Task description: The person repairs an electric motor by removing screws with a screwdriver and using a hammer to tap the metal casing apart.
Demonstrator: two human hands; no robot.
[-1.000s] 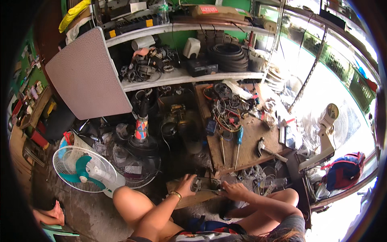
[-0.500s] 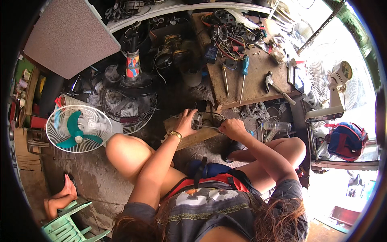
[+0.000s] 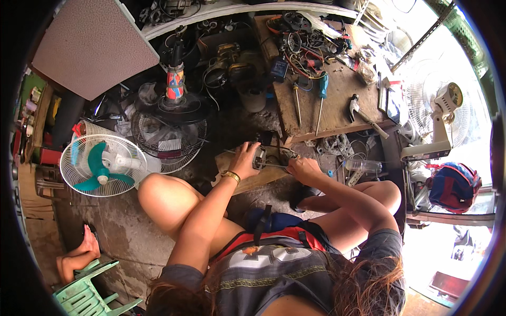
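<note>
My left hand (image 3: 244,161), with a gold watch at the wrist, is closed around a small round metal part (image 3: 259,158) that looks like a fan motor. My right hand (image 3: 305,169) grips a screwdriver (image 3: 274,165); its thin shaft points left, with the tip at the metal part. Most of its handle is hidden in my fist. A dark cable (image 3: 275,148) arcs from the metal part toward a small piece (image 3: 289,153) by my right fingers. Both hands are over a wooden board (image 3: 253,181) low between my knees.
A wooden table (image 3: 337,110) ahead right bears a hammer (image 3: 363,113), a blue-handled screwdriver (image 3: 322,95), another screwdriver (image 3: 297,102) and tangled wires. At left stand a fan with teal blades (image 3: 97,163) and a black fan base (image 3: 176,110). A plastic bottle (image 3: 363,166) lies right. Another person's feet (image 3: 90,242) show lower left.
My right hand has shifted slightly, its fingers turned a little on the screwdriver. The metal part is tilted slightly differently in my left hand. The view has moved a touch.
</note>
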